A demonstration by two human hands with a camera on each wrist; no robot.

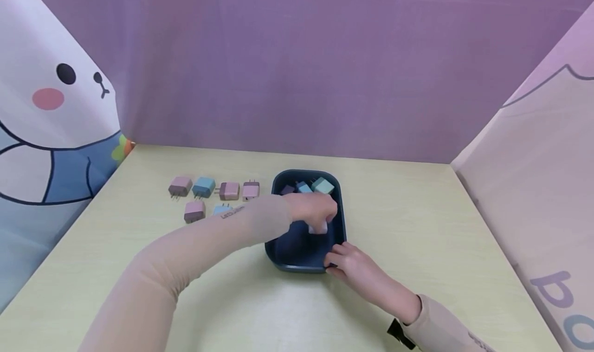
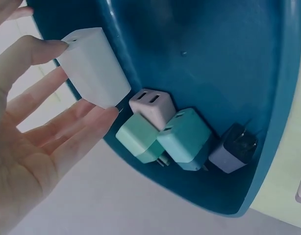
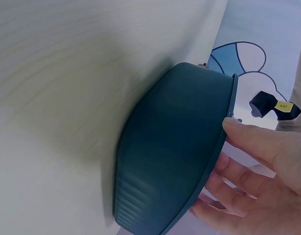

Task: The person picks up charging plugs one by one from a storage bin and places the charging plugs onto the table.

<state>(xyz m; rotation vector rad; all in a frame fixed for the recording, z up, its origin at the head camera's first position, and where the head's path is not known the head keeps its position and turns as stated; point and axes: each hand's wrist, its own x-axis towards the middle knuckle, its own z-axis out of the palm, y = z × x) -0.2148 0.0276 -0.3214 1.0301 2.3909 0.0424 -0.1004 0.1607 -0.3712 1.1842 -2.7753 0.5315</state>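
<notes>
My left hand (image 1: pixel 314 210) reaches over a dark blue plastic bin (image 1: pixel 297 246) and pinches a white wall charger (image 2: pixel 94 68) between thumb and fingers. The charger is over the bin's inside, near the wall. Around the near right corner of the bin, my right hand (image 1: pixel 357 270) grips the rim, thumb on one side and fingers on the other. At the far end of the bin lie a pink charger (image 2: pixel 153 108), a light green charger (image 2: pixel 137 138), a blue-green charger (image 2: pixel 185 136) and a dark purple charger (image 2: pixel 234 149).
On the table left of the bin stand several more chargers, among them a purple one (image 1: pixel 180 186), a blue one (image 1: pixel 203 187) and a pink one (image 1: pixel 195 211). My left sleeve (image 1: pixel 223 233) partly covers a light blue charger (image 1: pixel 221 208). A purple cloth (image 1: pixel 297 73) hangs behind.
</notes>
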